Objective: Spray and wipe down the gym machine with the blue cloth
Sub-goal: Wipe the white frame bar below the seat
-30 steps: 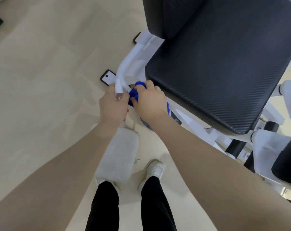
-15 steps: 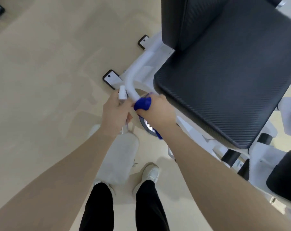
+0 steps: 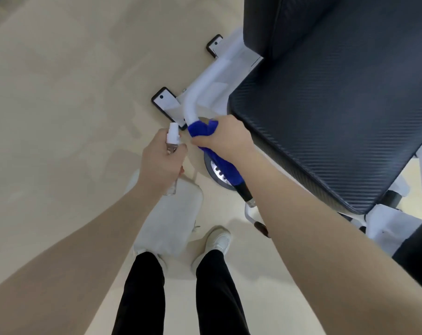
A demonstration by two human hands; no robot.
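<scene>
— What do we have on the left?

— Our left hand (image 3: 160,163) is curled round a small clear spray bottle (image 3: 172,143), white nozzle up above the knuckles, clear body running down below the fist. We judge it light and smooth, likely slippery if wet, so the hold belongs round the body just under the nozzle, a finger free for the pump.

— And just right of that grip?

— The blue cloth (image 3: 201,128), bunched against the white tube (image 3: 193,105) of the machine. Our right hand (image 3: 225,139) clenches it round the tube, with a tail of cloth (image 3: 225,168) hanging below the wrist along the handle. It looks soft and limp; we think it will fold to the tube's curve and slide easily on painted metal, provided we squeeze from both sides.

— Anything stiff here?

— The tube itself, rigid and fixed to the frame; it should take firm pressure. Further right of our grip lies the black seat pad (image 3: 338,122), textured and probably grippier under cloth, not touched by either hand.

— Risk?

— The loose tail snagging on the disc (image 3: 212,171) beneath our wrist.
</scene>
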